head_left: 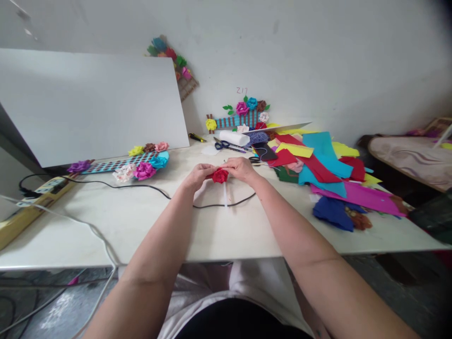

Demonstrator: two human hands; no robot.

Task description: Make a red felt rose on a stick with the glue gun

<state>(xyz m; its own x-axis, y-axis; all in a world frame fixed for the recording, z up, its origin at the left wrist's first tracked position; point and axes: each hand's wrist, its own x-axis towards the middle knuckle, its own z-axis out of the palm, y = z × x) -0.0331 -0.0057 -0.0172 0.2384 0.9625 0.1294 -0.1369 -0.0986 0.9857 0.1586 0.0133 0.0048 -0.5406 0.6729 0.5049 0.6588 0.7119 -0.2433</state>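
A red paper flower (220, 176) is held over the middle of the white table between my two hands. My left hand (202, 176) pinches its left side, fingers closed. From the right, my right hand (240, 168) grips the flower's upper edge, with its fingertips close to those of the left. Just below the flower a thin whitish stick (225, 195) lies on or near the tabletop; I cannot tell whether it joins the flower. A black cable (208, 206) runs across the table in front of both hands.
Colourful crepe paper sheets (321, 160) are heaped at right. Scissors (226, 145), a white roll (234, 138) and a yellow cutter (197, 137) lie behind my hands. At left are a flower-decorated piece (120, 163), a power strip (38, 197) and a large white board (92, 103).
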